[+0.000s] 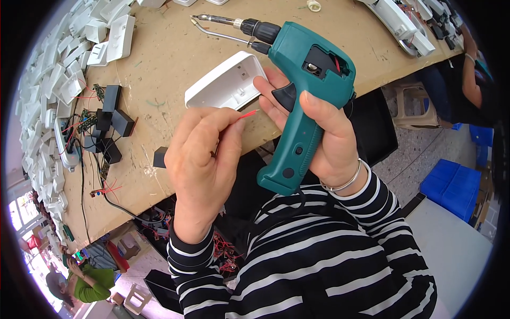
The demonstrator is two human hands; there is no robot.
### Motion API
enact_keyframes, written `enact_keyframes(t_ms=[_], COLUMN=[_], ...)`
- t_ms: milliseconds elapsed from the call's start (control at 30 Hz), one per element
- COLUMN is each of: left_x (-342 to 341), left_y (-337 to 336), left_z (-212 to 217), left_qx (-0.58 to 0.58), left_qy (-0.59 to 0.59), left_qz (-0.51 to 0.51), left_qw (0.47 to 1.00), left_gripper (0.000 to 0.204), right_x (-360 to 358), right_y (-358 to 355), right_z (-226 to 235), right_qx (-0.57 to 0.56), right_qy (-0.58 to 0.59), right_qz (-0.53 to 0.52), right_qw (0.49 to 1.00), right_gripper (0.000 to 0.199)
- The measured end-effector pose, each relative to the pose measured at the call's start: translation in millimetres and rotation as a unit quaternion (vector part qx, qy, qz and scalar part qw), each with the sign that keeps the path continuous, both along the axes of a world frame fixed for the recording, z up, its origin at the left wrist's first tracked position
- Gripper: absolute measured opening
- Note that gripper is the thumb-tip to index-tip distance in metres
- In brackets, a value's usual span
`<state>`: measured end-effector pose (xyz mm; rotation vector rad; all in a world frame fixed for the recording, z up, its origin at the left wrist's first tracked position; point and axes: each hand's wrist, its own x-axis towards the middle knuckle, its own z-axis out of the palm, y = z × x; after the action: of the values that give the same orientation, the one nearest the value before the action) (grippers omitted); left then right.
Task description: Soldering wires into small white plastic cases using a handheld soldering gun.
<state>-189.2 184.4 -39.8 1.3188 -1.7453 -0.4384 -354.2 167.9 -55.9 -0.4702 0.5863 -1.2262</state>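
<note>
Between the thumb and forefinger of my left hand (201, 154) is a short red wire (247, 114) with a bare tip pointing right. My right hand (334, 135) grips the handle of a green soldering gun (313, 58), thumb across its near side and fingers behind the black trigger. The gun's metal tip and thin curved feed tube (218, 32) point to the upper left. An opening in its body shows a black inside and a bit of red. Just beyond my hands, a white plastic housing (226, 80) lies on the table, hollow side toward me.
White housings (48, 101) are heaped along the table's left (149, 111). Black boxes (109, 122) with circuit boards and red wires lie nearer. One small black block (160, 157) sits by my left hand. Red-wired parts (228, 252) fill a container below. People sit right and lower left.
</note>
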Motion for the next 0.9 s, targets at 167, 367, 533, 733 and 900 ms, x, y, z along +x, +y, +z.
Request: enact_keyframes(t_ms=[167,367,533,733,900], left_x=[-3.8,12.5,32.4,100.5,94.5], left_y=[-4.7,-12.4,-18.8,-11.1,-9.4], left_z=[-0.7,3.4,20.7,28.3,23.8], left_qx=[-0.015,-0.072,-0.141,-0.076,-0.163], left_qy=[-0.004,-0.149,-0.289,0.204,0.092], left_qz=[0.032,-0.010,-0.092,0.231,0.082], left_qw=[0.999,0.986,0.942,0.948,0.979], left_gripper=[0.013,0.014,0.013,0.006,0.007], right_x=[0.8,0.6,-1.2,6.3,6.5], right_y=[-0.9,-2.0,-3.0,1.8,3.2], right_z=[-0.3,-1.6,-4.6,-1.3,-3.9], right_qx=[0.002,0.004,0.003,0.005,0.018], right_qy=[0.004,-0.001,0.006,-0.011,-0.013], right_qz=[-0.005,0.001,-0.011,-0.013,-0.032], right_qw=[1.000,1.000,1.000,1.000,0.999], right_gripper=[0.056,0.052,0.051,0.053,0.052])
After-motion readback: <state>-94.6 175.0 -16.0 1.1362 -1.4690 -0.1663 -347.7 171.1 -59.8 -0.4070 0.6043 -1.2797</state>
